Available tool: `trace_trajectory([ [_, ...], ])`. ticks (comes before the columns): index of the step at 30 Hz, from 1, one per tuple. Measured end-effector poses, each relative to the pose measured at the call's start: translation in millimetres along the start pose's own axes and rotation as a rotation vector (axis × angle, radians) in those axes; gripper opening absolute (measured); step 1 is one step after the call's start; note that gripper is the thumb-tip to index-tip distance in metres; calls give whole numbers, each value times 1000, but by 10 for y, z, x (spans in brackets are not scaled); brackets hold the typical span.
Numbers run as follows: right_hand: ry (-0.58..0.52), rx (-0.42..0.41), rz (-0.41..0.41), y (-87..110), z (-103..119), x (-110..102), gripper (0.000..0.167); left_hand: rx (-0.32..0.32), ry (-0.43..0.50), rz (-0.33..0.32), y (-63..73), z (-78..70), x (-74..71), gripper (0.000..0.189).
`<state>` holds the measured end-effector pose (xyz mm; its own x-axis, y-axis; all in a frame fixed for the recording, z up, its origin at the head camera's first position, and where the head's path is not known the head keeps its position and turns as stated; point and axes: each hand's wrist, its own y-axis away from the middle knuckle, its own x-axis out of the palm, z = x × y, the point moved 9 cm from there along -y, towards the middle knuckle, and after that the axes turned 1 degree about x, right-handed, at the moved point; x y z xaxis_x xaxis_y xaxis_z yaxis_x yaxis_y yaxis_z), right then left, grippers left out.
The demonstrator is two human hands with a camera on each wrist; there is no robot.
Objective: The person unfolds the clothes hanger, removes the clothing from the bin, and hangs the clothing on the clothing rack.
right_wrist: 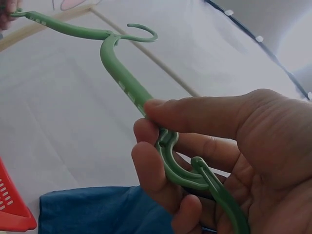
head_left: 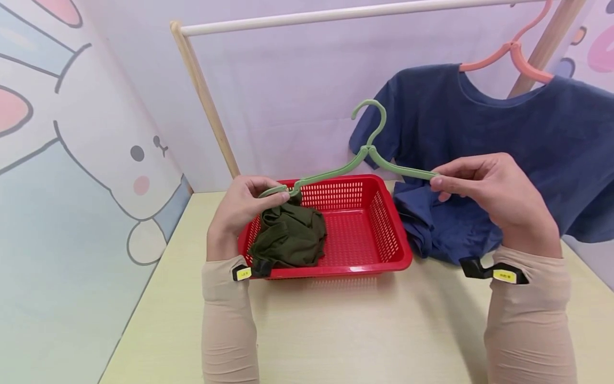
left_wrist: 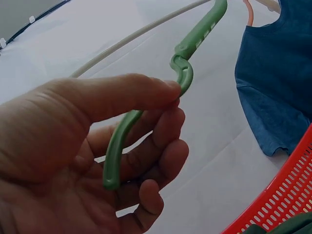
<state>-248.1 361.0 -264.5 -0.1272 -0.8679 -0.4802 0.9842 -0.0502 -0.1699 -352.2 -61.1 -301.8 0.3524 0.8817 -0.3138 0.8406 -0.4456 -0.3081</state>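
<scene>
A green folding clothes hanger [head_left: 336, 170] is held up in the air between both hands, its hook pointing upward. My left hand [head_left: 244, 202] pinches the end of its left arm between thumb and fingers. On the other arm, near its end, my right hand [head_left: 494, 186] pinches with the thumb and curled fingers. Below the hanger stands a red plastic basket [head_left: 355, 269], with a crumpled dark green garment [head_left: 292, 234] in its left half. In the right wrist view the hanger's curved end piece [right_wrist: 185, 178] shows against the palm.
A navy T-shirt [head_left: 489, 122] hangs at the right on an orange hanger [head_left: 520, 58]. Crumpled blue cloth [head_left: 446, 224] lies on the table [head_left: 345, 330] right of the basket. A white rail [head_left: 307, 18] on wooden posts [head_left: 206, 101] spans the back.
</scene>
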Motion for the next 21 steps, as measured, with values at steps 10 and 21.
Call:
trace_trajectory([
  [10, 53, -23, 58, 2, 17, 63, 24, -7, -33, -12, -16, 14, 14, 14],
  [21, 217, -19, -72, 38, 49, -90, 42, -6, -85, 8, -21, 7, 20, 13],
])
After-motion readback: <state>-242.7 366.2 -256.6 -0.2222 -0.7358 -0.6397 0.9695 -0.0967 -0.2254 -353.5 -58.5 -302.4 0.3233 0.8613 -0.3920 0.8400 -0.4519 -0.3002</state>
